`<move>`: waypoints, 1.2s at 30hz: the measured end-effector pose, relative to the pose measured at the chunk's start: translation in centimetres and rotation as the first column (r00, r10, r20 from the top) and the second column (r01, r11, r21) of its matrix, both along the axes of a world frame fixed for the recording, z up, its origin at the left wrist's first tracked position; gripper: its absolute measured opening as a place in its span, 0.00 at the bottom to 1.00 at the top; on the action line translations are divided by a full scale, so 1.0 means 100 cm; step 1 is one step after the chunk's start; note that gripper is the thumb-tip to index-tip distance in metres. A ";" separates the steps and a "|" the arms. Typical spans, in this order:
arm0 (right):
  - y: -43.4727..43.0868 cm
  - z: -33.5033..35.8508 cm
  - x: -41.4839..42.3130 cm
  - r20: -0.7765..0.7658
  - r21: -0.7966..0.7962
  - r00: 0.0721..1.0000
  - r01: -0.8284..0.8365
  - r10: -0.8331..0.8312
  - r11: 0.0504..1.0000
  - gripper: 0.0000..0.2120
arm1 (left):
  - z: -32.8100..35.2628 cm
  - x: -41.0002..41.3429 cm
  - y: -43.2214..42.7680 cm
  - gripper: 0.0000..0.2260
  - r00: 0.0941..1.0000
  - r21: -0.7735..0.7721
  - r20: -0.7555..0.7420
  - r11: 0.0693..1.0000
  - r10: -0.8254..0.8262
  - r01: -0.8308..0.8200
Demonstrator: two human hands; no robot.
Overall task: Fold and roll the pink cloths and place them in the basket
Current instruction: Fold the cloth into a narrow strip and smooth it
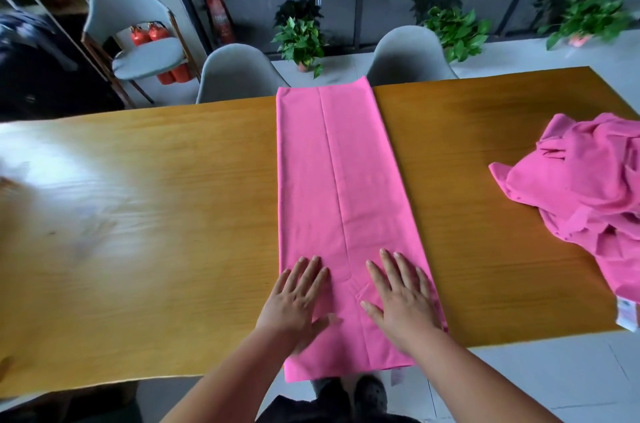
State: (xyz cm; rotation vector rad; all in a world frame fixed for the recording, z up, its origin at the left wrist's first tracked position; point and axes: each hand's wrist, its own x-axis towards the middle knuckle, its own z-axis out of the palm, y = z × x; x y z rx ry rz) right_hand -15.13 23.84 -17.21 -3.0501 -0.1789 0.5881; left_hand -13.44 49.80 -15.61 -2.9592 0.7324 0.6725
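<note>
Head view.
- Pink cloth (343, 197): centre frame on the table (173, 180), folded into a long strip, its long axis running from the bottom of the frame to the top. Likely soft, light and limp; best gripped at the near corners.
- Left hand (294, 301), right hand (401, 301): fingers straight, pressed flat on the near end.
- Cloth pile (588, 201): crumpled, right edge.
- Basket: unseen.

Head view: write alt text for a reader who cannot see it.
The left hand and right hand press flat on the near end of a long folded pink cloth lying across a wooden table. A crumpled pile of pink cloth sits at the table's right edge.
</note>
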 end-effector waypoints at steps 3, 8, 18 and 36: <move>-0.004 0.001 -0.013 -0.035 0.025 0.999 0.024 -0.023 0.999 0.39 | 0.005 -0.013 -0.005 0.40 0.999 0.028 -0.032 1.000 -0.005 0.006; 0.011 0.011 -0.021 -0.048 0.049 0.991 0.126 -0.123 0.991 0.45 | 0.014 -0.021 -0.009 0.37 1.000 0.023 -0.029 1.000 -0.007 0.008; 0.092 0.024 0.016 0.037 0.105 0.969 0.240 -0.245 0.965 0.38 | 0.034 0.073 0.039 0.35 0.994 0.005 0.057 0.995 -0.096 0.096; 0.234 0.025 0.074 -0.008 0.135 0.915 0.400 -0.402 0.907 0.37 | 0.018 0.244 0.109 0.36 0.965 -0.049 0.064 0.965 -0.253 0.257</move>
